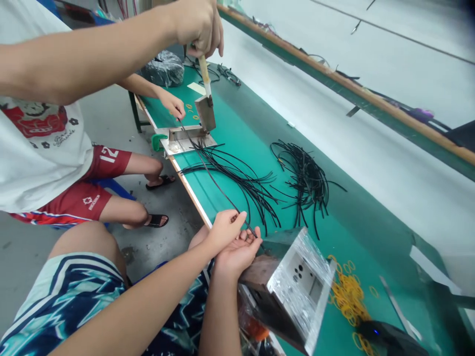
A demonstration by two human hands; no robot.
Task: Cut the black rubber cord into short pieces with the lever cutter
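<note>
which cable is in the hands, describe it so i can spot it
On the green workbench, past the loose heaps of black cable, one long black cable stands out. It runs from the near person's left hand up to the metal cutter, nearly straight, unlike the curved strands around it.

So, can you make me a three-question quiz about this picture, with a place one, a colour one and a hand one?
1. Where do the loose black cords lie?
A. On the floor
B. On the green mat
C. In a plastic bag

2. What colour are the rubber bands at the right?
A. Yellow
B. Red
C. Blue

3. What is the person's left hand doing?
A. Gripping a wooden handle
B. Lying flat on the mat
C. Pinching a single black cord

Answers:
1. B, the cords lie in heaps on the mat.
2. A, the rings show bright yellow.
3. C, its fingertips close on the cord.
</note>
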